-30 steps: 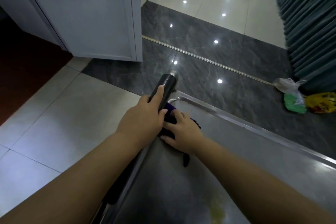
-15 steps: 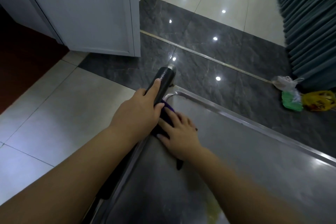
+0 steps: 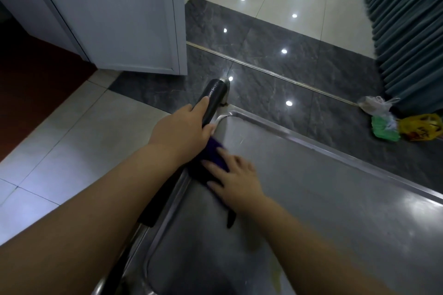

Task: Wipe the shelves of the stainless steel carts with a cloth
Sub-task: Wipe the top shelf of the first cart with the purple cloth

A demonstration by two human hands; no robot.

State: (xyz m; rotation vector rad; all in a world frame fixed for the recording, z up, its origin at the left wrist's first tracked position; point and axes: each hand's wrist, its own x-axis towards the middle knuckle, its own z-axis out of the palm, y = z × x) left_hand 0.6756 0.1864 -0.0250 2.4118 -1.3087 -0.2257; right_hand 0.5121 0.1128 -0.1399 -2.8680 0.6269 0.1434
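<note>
Inspection note: at 6 o'clock a yellowish stain [image 3: 275, 275] sits on the cart's top shelf [image 3: 335, 211]. You risk missing it if you work only the far corner. Your right hand [image 3: 237, 179] presses flat, fingers spread, on the purple cloth [image 3: 214, 153] at the shelf's 10 o'clock edge. Its loose tail could snag. Your left hand [image 3: 182, 132] wraps the black handle [image 3: 212, 100]. Slacken that hold and the cart may roll toward the plastic bags [image 3: 407, 124] at 2 o'clock.
</note>
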